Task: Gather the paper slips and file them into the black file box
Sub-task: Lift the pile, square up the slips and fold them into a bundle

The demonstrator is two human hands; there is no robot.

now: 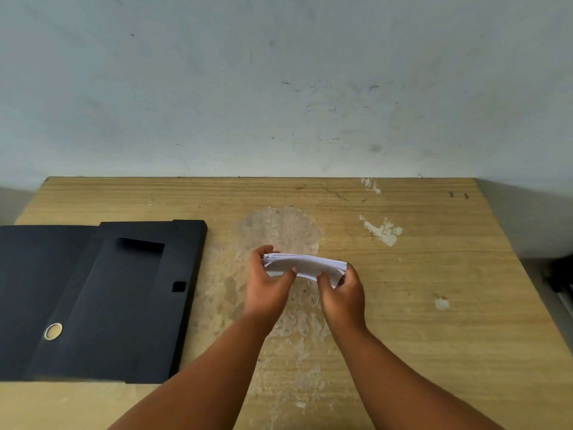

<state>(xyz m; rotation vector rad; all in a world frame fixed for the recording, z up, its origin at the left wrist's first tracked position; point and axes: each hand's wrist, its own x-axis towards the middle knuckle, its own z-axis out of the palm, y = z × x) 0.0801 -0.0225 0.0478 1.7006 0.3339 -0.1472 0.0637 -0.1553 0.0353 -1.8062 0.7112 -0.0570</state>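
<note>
Hands both clamped on slips [305, 265]: left hand [269, 285] pinching one end, right hand [342, 291] the other, stack raised above mid tabletop [434, 336], long axis running left-right. Black box [124, 302] lying open, flat, well off to the left, nearer the left hand; likely a leftward carry next.

Bare forearms [217, 377], no sleeves
</note>
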